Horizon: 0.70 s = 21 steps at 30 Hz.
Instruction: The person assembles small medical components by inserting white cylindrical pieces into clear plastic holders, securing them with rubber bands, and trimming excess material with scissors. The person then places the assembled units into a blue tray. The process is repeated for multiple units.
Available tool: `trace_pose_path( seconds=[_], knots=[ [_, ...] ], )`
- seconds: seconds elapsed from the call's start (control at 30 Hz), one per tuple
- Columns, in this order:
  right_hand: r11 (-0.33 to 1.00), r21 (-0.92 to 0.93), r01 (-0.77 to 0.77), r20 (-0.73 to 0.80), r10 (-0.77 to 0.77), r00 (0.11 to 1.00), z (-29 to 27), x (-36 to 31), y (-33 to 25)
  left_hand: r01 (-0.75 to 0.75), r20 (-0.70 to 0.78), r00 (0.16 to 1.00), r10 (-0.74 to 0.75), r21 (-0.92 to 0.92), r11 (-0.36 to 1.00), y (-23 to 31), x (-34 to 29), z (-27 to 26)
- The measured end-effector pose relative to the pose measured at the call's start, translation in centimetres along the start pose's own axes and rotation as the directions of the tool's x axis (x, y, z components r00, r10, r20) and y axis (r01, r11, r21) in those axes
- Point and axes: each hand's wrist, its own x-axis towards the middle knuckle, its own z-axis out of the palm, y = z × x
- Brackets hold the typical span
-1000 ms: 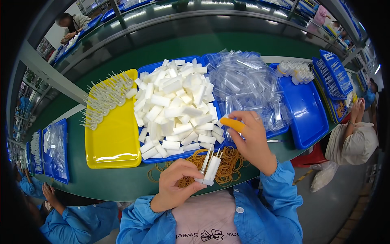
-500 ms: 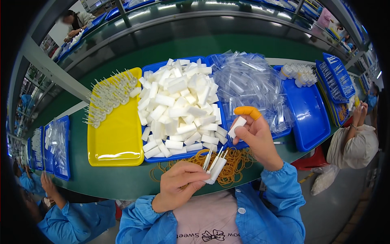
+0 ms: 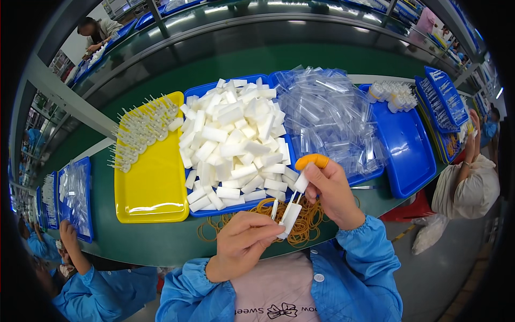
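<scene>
My left hand (image 3: 242, 240) is closed on a few white plastic parts with thin stems (image 3: 274, 208), a white foam block (image 3: 290, 219) beside them. In my right hand (image 3: 333, 194), thumb and fingers pinch another small white foam block (image 3: 302, 181); an orange finger cot (image 3: 311, 160) covers one fingertip. That block sits at the upper ends of the stems; whether they enter it I cannot tell. Beneath both hands lies a heap of tan rubber bands (image 3: 310, 228). Just beyond is a pile of white foam blocks (image 3: 230, 145) in a blue tray (image 3: 214, 212).
On the left, a yellow tray (image 3: 153, 193) carries rows of white stemmed parts (image 3: 142, 129). Clear plastic sleeves (image 3: 327, 118) fill another blue tray. Farther right, a blue tray (image 3: 410, 161) holds clear capped pieces (image 3: 394, 96). Co-workers sit at both sides.
My right hand has moved down and left, bringing its foam block from above the stemmed parts to their tips. My left hand keeps its hold, nearly in place.
</scene>
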Motion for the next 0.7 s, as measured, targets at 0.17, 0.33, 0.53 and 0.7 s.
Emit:
trace_pose_path(
  seconds=[0.17, 0.33, 0.53, 0.7],
  knots=[
    [0.998, -0.002, -0.055, 0.145, 0.055, 0.988, -0.1, -0.4, -0.5, -0.011, 0.025, 1.0, 0.01, 0.041, 0.999, 0.1, 0.4, -0.1],
    [0.984, -0.14, 0.108, 0.24, -0.072, 0.968, -1.5, -0.3, -1.2, -0.124, 0.073, 0.99, 0.117, 0.1, 0.987, -0.1, 0.6, -0.9],
    [0.99, -0.048, 0.136, 0.174, -0.125, 0.977, -0.9, -1.4, -1.0, -0.07, 0.051, 0.996, 0.07, -0.008, 0.998, -0.3, -0.2, -0.9],
    [0.983, -0.07, 0.168, 0.239, -0.146, 0.96, 0.2, -2.4, -0.6, -0.036, -0.036, 0.999, 0.032, -0.136, 0.99, -0.1, 0.3, -0.9]
  ],
)
